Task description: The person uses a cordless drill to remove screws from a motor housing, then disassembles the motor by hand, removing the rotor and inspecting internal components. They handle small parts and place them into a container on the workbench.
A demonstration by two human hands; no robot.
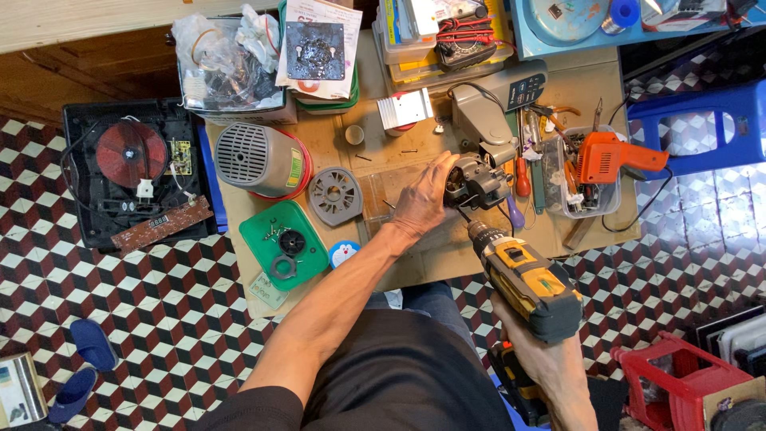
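Middle of the frame is tight: the left hand (423, 199) clamps the small motor (472, 182) and the yellow drill (527, 279), gripped by the right hand (550, 363), comes in from the lower right, closing that side. Just left, the grey vented disc (335, 195) and green lid (285, 243) crowd the table (415, 267), with the grey cylinder housing (259, 160) behind them. Right of centre, screwdrivers (523, 172) and a clear tray (586, 195) holding the orange soldering gun (610, 156) wall things off. Open room? A bare strip of tabletop below the left wrist, and a small patch at upper centre beside the white heat sink (404, 108).
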